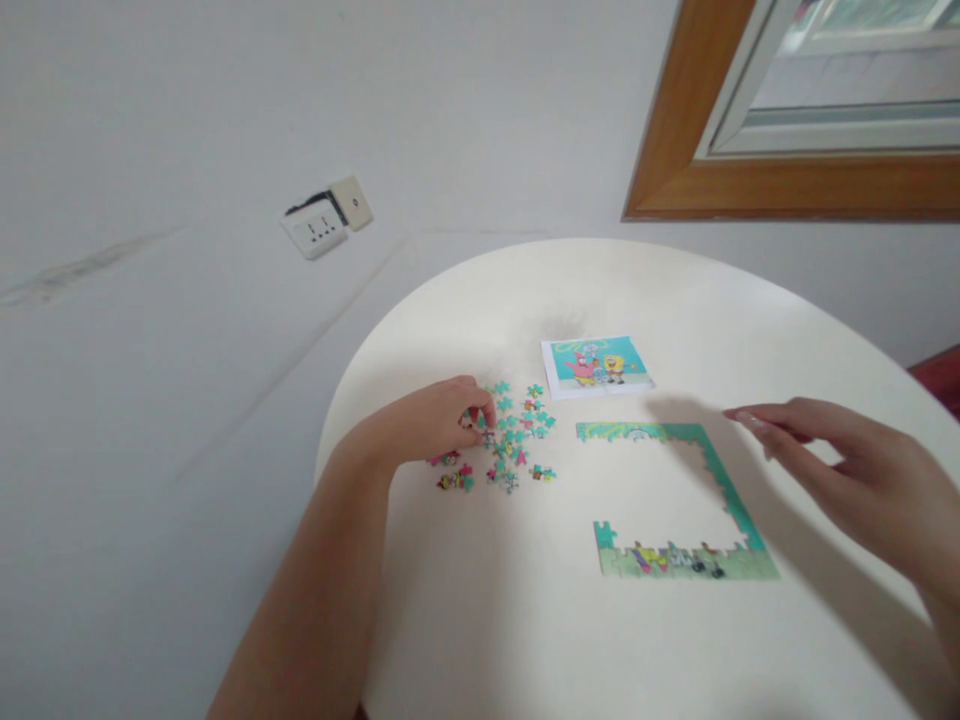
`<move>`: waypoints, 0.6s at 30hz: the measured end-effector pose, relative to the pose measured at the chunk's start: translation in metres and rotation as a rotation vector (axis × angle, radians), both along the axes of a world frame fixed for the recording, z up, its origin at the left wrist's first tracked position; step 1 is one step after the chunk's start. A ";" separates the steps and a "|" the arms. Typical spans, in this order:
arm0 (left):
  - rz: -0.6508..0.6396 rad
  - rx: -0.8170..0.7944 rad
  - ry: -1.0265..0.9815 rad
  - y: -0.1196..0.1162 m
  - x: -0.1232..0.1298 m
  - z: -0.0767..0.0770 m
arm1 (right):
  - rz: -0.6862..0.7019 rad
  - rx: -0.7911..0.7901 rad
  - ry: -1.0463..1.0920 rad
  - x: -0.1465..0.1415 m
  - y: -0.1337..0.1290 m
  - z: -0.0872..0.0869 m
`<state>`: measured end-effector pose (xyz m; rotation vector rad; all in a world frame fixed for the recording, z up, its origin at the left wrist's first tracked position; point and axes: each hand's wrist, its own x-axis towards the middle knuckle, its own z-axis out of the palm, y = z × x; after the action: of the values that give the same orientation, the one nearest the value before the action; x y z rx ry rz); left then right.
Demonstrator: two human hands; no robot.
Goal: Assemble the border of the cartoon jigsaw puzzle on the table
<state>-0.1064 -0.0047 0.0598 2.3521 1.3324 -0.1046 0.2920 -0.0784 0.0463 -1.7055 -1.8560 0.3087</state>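
Note:
My left hand (452, 420) is over the left side of a pile of loose puzzle pieces (510, 437), its thumb and index finger curved down with a gap between them. A partly built puzzle border (679, 570) lies to the right, with a gap in its left side. My right hand (832, 445) hovers right of the border's upper right corner. Its thumb and index finger are pressed together; anything between the fingertips is too small to make out. A picture card (598, 366) with cartoon figures lies behind the border.
The round white table (480, 620) stands against a pale wall (187, 400). A wall socket (315, 228) hangs loose beside a switch plate (351, 203). A wood-framed window (795, 190) is at the upper right. Something red (941, 378) shows at the right edge.

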 end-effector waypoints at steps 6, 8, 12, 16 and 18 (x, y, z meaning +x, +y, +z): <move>0.007 -0.011 -0.021 -0.002 0.002 0.000 | -0.013 -0.009 -0.002 -0.001 0.000 0.002; 0.024 -0.025 -0.037 -0.002 0.002 0.000 | -0.013 -0.010 -0.002 0.000 -0.001 0.001; 0.029 -0.008 -0.032 -0.001 0.001 0.001 | -0.011 -0.019 0.004 0.001 0.000 -0.001; 0.008 0.008 -0.009 -0.001 0.003 0.003 | 0.002 -0.019 0.006 0.001 0.000 0.000; 0.011 -0.001 -0.008 -0.001 0.004 0.004 | 0.002 -0.021 0.003 0.002 0.000 0.000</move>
<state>-0.1020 -0.0056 0.0640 2.3419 1.3407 -0.0931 0.2939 -0.0788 0.0459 -1.7166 -1.8586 0.3330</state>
